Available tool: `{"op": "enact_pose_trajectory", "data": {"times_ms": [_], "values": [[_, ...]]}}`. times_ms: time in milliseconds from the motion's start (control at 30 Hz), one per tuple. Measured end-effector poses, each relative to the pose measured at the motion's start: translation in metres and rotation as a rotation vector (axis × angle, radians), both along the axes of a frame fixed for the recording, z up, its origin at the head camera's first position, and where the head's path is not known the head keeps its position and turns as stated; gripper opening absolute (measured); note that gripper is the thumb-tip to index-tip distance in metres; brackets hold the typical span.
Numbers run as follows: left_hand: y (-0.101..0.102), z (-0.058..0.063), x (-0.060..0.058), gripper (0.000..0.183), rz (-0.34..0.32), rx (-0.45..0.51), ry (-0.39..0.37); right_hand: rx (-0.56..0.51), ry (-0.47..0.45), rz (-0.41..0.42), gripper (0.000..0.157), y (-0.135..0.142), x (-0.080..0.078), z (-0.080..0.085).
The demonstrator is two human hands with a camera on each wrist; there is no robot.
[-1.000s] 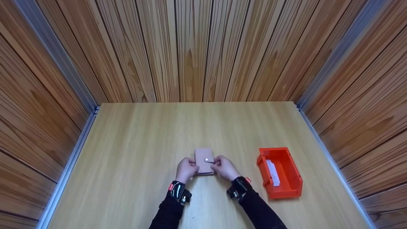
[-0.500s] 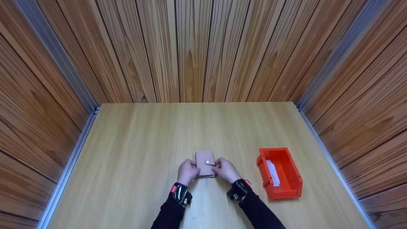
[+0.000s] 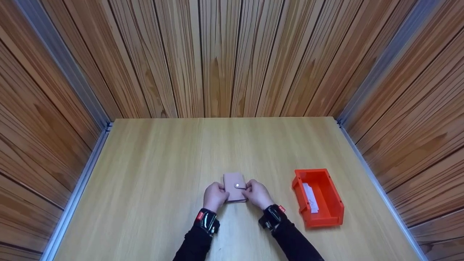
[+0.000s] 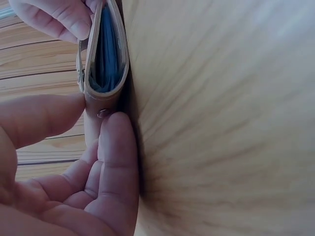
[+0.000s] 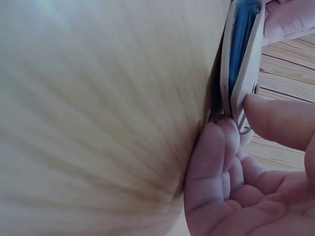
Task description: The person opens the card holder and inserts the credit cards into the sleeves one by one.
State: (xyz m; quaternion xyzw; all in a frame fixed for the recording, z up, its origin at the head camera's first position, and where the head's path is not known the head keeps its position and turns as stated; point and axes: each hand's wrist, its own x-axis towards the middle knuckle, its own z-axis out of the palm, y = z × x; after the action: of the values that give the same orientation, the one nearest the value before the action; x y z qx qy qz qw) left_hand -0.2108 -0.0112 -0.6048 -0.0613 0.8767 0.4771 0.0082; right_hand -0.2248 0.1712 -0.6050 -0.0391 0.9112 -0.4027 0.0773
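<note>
A small pale pink card holder (image 3: 232,179) with a snap strap lies flat near the table's front middle, its snap side up. My left hand (image 3: 215,195) pinches its left edge, which is the rounded spine, between thumb and fingers. At the opposite edge, beside the strap, my right hand (image 3: 258,194) grips with thumb above and curled fingers below. Blue inner sleeves (image 4: 108,61) show at the holder's near end in the left wrist view. The right wrist view shows the cover (image 5: 251,69) closed over these sleeves, its two edges nearly together by the right fingers.
An orange-red open bin (image 3: 335,203) stands to the right on the wooden table (image 3: 163,156), with a white label (image 3: 310,197) inside its left wall. Wood-panelled walls (image 3: 217,58) with metal corner strips enclose the table at the back and both sides.
The card holder has slid slightly toward me and a little to the right, with both hands keeping hold of it. In the last half second it has barely moved.
</note>
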Motion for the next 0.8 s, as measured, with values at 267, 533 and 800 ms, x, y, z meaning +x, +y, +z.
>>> {"op": "enact_pose_trajectory", "data": {"times_ms": [267, 533, 800], "values": [[0.0003, 0.0008, 0.0008, 0.013, -0.008, -0.037, 0.030, 0.034, 0.070, 0.003, 0.017, -0.0011, 0.0011, -0.0004], [0.0010, -0.0006, -0.0001, 0.012, -0.003, -0.060, 0.023, 0.081, 0.081, 0.005, 0.018, -0.0022, -0.0003, 0.0019], [0.0033, -0.0026, -0.0018, 0.014, 0.002, -0.052, -0.005, 0.233, 0.311, -0.019, 0.022, -0.0094, -0.0054, 0.0047]]}}
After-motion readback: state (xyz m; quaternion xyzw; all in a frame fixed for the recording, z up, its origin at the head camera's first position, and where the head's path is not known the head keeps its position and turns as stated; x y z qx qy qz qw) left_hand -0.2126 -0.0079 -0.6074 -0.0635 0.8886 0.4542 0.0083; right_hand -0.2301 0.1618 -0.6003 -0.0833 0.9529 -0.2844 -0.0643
